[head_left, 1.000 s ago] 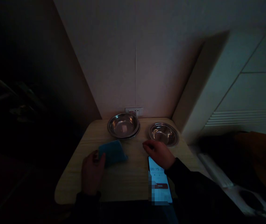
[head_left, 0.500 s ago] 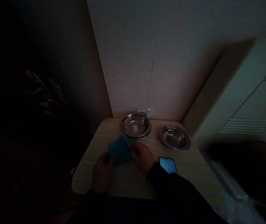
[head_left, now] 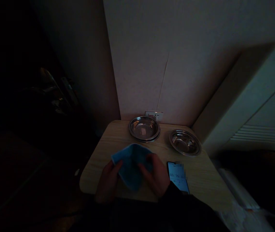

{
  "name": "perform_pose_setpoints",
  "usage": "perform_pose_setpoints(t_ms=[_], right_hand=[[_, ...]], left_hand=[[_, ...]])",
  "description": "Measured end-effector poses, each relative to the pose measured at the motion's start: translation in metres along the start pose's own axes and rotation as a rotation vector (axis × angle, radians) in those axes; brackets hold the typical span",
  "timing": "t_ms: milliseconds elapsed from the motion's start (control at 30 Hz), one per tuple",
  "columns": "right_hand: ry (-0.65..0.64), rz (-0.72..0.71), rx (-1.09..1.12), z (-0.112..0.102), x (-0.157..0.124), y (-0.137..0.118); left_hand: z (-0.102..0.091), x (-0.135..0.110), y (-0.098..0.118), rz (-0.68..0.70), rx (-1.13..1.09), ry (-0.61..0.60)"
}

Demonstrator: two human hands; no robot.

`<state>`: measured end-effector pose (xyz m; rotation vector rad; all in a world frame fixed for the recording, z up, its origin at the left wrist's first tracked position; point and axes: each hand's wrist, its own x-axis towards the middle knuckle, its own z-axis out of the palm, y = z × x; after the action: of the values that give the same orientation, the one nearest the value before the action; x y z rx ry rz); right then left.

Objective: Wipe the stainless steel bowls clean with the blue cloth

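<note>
A blue cloth (head_left: 130, 170) hangs unfolded between my two hands, just above the front part of the small wooden table (head_left: 101, 154). My left hand (head_left: 108, 180) pinches its left edge, with the thumb lying over the cloth. On the other side my right hand (head_left: 155, 175) grips the right part, fingers curled around it. The cloth bulges open in the middle, and its lower tip is blurred. To the right of my right hand lies a phone (head_left: 177, 180) with a lit screen showing digits, partly behind my sleeve.
Stacked shallow metal bowls (head_left: 143, 129) stand at the back of the table by the wall socket (head_left: 154, 115). Another metal dish (head_left: 185, 143) sits at the back right. A pale cabinet (head_left: 243, 106) rises on the right; a dark door handle (head_left: 52, 83) shows at left.
The blue cloth was folded and compact and is now spread wider between my hands. My right hand has shifted its grip lower and to the right. The camera view has moved slightly.
</note>
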<state>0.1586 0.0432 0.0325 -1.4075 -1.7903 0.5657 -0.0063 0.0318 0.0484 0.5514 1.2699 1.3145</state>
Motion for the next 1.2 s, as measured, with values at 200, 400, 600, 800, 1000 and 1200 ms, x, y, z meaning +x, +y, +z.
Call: perform_pose_setpoints(t_ms=[200,400,600,800,1000,1200], right_hand=[[-0.045,0.368,0.346,-0.003,0.044,0.034],[-0.346,0.321,0.602,-0.01,0.057,0.019],[-0.316,0.328,0.567,-0.037,0.059,0.017],[-0.463,0.375,0.183,-0.033,0.053,0.042],[-0.517,0.13,-0.15,-0.023,0.052,0.021],[-0.594,0.035,-0.291,0.025,0.073,-0.003]], left_hand=[[-0.003,0.005,0.025,-0.018,-0.115,-0.082],[-0.012,0.009,0.055,0.001,-0.13,-0.064],[-0.038,0.018,0.061,0.032,0.264,0.053],[-0.059,0.044,0.033,0.096,0.562,-0.015],[-0.045,0.06,0.034,0.18,0.716,-0.224],[-0.031,0.065,0.032,0.303,0.815,-0.136]])
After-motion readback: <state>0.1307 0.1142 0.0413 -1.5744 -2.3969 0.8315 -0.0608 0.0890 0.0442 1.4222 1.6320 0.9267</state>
